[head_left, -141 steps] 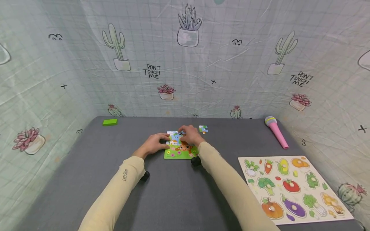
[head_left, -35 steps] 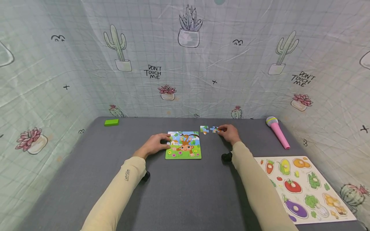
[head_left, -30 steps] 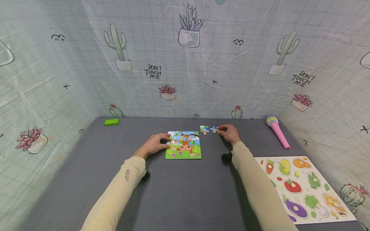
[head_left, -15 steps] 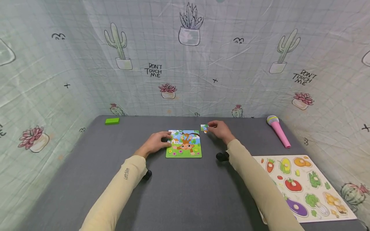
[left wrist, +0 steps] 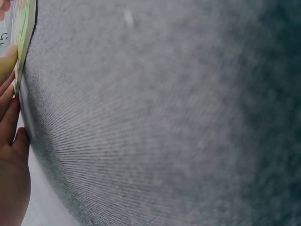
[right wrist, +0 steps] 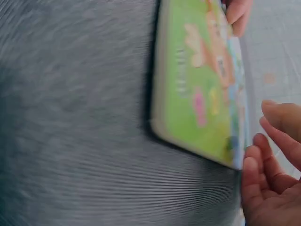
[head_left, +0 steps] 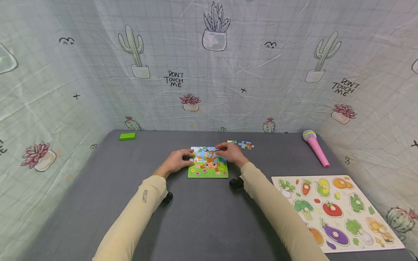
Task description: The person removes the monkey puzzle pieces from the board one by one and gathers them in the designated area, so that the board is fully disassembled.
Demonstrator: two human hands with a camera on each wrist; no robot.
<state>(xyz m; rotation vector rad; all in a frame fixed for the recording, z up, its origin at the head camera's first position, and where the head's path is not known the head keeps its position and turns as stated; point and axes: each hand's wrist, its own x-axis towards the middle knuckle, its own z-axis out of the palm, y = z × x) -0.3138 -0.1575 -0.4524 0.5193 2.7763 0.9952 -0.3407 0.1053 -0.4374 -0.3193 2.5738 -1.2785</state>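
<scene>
A small jigsaw puzzle [head_left: 208, 172] with a hanging monkey on a green meadow lies flat at the table's middle. My left hand [head_left: 174, 160] holds it at its left edge, thumb lower down and fingers near the upper corner. Over the upper right of the puzzle is my right hand [head_left: 232, 153], its fingertips close to the picture. The right wrist view shows that hand's thumb and fingers [right wrist: 275, 165] apart, nothing between them. Two loose jigsaw pieces lie behind it: a tail piece [head_left: 246, 145] in plain sight and another piece [head_left: 232, 141] mostly hidden by the hand.
A board of vegetable pieces [head_left: 339, 214] lies at the front right, partly under the right sleeve. A pink toy microphone [head_left: 316, 149] is at the back right, and a green block [head_left: 127, 136] at the back left. A printed curtain [head_left: 209, 79] encloses the table.
A second piece has come to lie right of the first loose one. My right hand has let it go and moved left, back over the puzzle. The left hand has stayed put.
</scene>
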